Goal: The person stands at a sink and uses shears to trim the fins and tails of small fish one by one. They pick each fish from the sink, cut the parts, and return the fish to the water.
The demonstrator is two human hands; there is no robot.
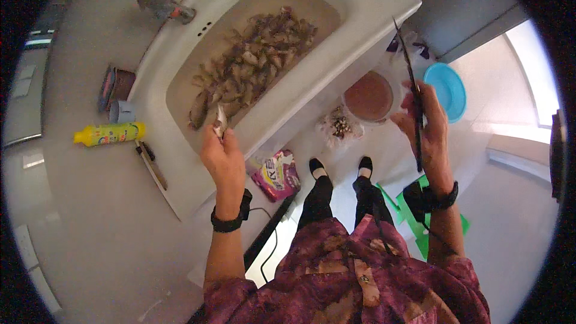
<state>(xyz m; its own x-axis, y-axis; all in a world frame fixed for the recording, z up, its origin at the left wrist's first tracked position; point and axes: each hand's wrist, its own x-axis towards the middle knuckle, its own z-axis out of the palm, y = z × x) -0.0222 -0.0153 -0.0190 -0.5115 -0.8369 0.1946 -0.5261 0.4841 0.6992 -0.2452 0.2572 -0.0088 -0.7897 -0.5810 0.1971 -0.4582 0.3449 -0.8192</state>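
My left hand (223, 155) grips a small silvery fish (220, 119) between thumb and fingers, over the near left end of a white basin (288, 119). Inside the basin, many small fish (256, 63) lie heaped in murky water. Out to the right, beyond the basin's front edge, my right hand (429, 126) holds a long, dark, pointed tool (413, 81). It is seen edge-on, so whether it is a knife or scissors cannot be told. Its tip points away from me. Both wrists wear black bands.
On the floor stand a bucket of reddish liquid (369, 96), a plastic bag with scraps (340, 127), a blue tub (446, 92) and a purple packet (276, 176). A faucet (166, 6) rises behind the basin. A yellow bottle (110, 134) and a brush (150, 162) lie left.
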